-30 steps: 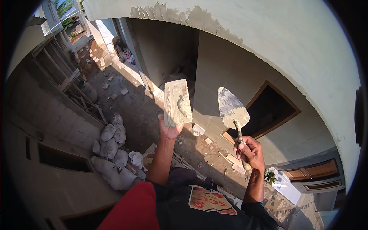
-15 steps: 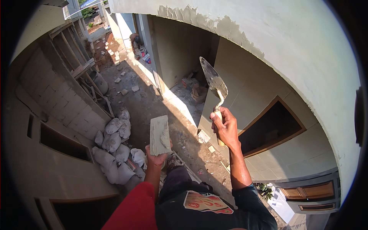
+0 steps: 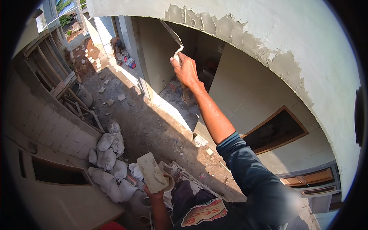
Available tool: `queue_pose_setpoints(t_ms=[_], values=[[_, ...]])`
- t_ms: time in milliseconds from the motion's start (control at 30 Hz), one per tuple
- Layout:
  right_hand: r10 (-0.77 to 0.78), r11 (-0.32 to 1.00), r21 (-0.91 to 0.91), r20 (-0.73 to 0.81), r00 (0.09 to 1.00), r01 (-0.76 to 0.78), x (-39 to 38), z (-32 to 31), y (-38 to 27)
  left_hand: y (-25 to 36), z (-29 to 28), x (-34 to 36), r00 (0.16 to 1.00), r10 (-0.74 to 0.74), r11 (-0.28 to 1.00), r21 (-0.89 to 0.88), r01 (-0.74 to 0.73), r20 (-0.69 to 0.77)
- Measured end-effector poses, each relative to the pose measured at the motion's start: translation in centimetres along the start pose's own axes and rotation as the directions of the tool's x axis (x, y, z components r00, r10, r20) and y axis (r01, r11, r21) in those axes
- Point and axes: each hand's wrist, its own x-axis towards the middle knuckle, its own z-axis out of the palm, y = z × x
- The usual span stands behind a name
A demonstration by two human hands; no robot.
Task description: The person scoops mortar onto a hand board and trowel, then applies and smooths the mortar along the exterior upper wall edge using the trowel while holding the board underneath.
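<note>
My right hand [image 3: 186,70] is closed round the handle of a pointed trowel [image 3: 174,36], arm stretched out ahead. The trowel's thin blade is seen nearly edge-on, its tip at the lower edge of the pale wall [image 3: 306,34]; whether it touches cannot be told. Along that edge runs a ragged band of wet grey mortar [image 3: 226,30]. Low in front of my body, my left hand [image 3: 154,193] grips a small rectangular board [image 3: 147,165] from beneath. Grey mortar coats the board, with a thicker lump on its right side.
Far below on the ground lie stacked white sacks [image 3: 109,153], scattered blocks [image 3: 122,97] and a grey drum [image 3: 83,95] beside timber pieces. Another person [image 3: 115,44] bends by a doorway at the far left. A wood-framed window [image 3: 274,130] sits in the wall at right.
My right hand has swung forward and left, bringing the trowel from upright in the air to the wall's edge. The board in my left hand is lower and more tilted. The view has shifted.
</note>
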Motion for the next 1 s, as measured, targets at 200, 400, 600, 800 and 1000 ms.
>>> queue_pose_setpoints(t_ms=[200, 400, 600, 800, 1000], values=[[0.100, 0.984, 0.157, -0.074, 0.992, -0.088, -0.5, -0.1, 0.5, 3.1, -1.5, 4.0, 0.997, -0.013, 0.996, 0.089, 0.019, -0.070], [0.287, 0.873, 0.451, -0.169, 0.943, -0.185, -6.7, -5.9, -2.4, 2.9, -0.4, 7.3, 0.992, -0.121, 0.989, 0.084, 0.123, -0.022], [0.247, 0.940, 0.312, -0.350, 0.904, -0.136, -12.5, -12.9, -3.5, -1.7, 5.3, 11.2, 0.937, -0.339, 0.941, 0.029, 0.338, 0.084], [0.295, 0.570, 0.740, 0.221, 0.929, -0.357, -18.1, -20.5, -4.7, -10.3, 17.4, 14.0, 0.777, -0.501, 0.863, 0.164, 0.477, 0.380], [0.244, -0.126, 0.729, 0.680, 0.691, -0.673, -22.5, -22.5, -3.0, -15.3, 23.8, 11.8, 0.656, -0.602, 0.777, 0.142, 0.613, 0.456]])
